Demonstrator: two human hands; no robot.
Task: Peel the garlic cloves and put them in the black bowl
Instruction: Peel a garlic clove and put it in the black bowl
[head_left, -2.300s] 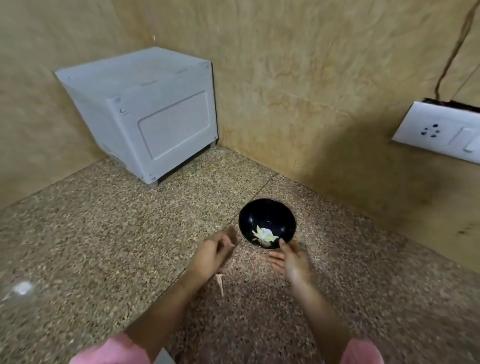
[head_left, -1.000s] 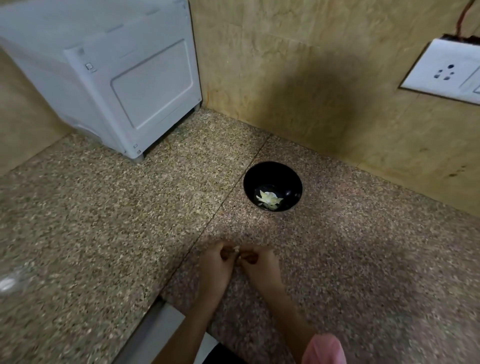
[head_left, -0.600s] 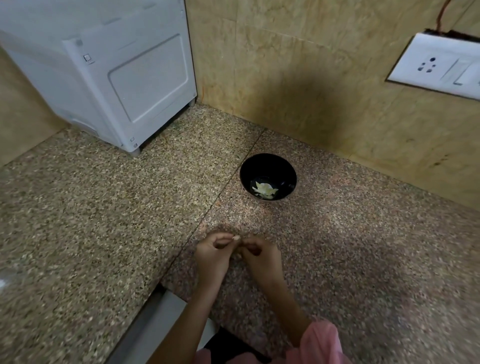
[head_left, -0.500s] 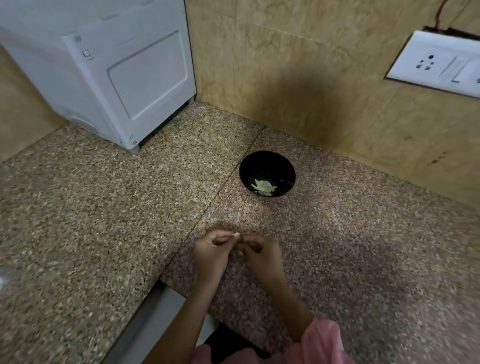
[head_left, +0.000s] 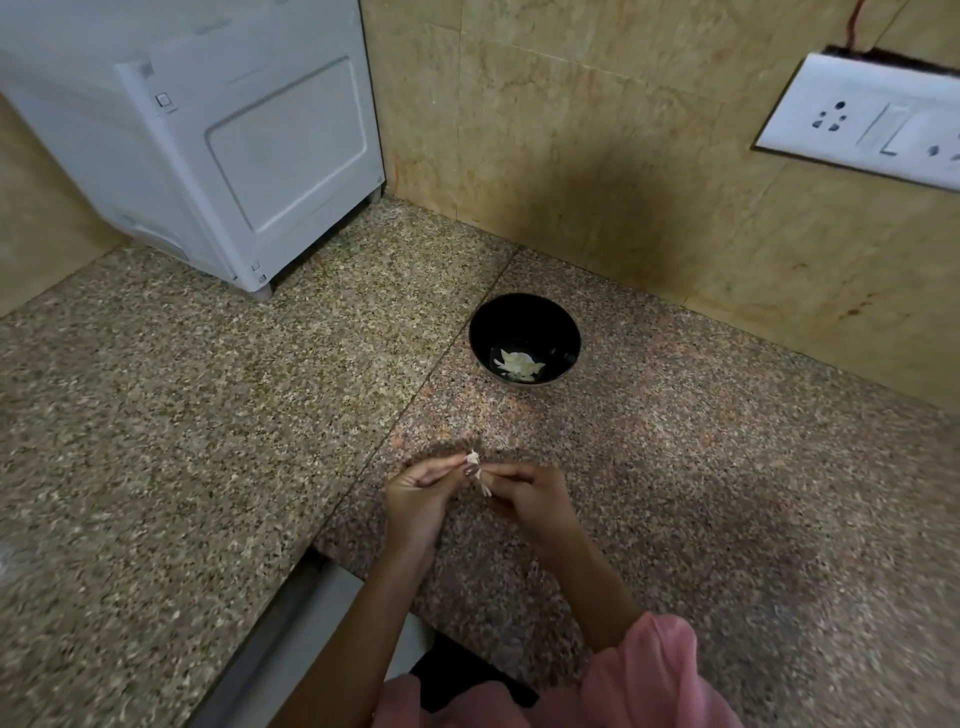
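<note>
Both hands, left hand (head_left: 415, 493) and right hand (head_left: 530, 493), are pinching one garlic clove (head_left: 475, 465) between fingertips, picking skin off (black bowl (head_left: 523, 317) is waiting just ahead for easy dropping).

One head-worn wide-angle view looks forward and steeply down from above the counter (head_left: 156, 415), toward a corner where two tiled walls (head_left: 597, 156) meet. The left hand (head_left: 415, 499) and right hand (head_left: 530, 493) sit low in the centre, nearest the lens, forearms running in from the bottom edge. The bowl (head_left: 523, 317) lies beyond them at mid-frame. A white appliance (head_left: 234, 145) fills the upper left; a socket plate (head_left: 862, 119) sits upper right. Straight edges bow near the borders.
</note>
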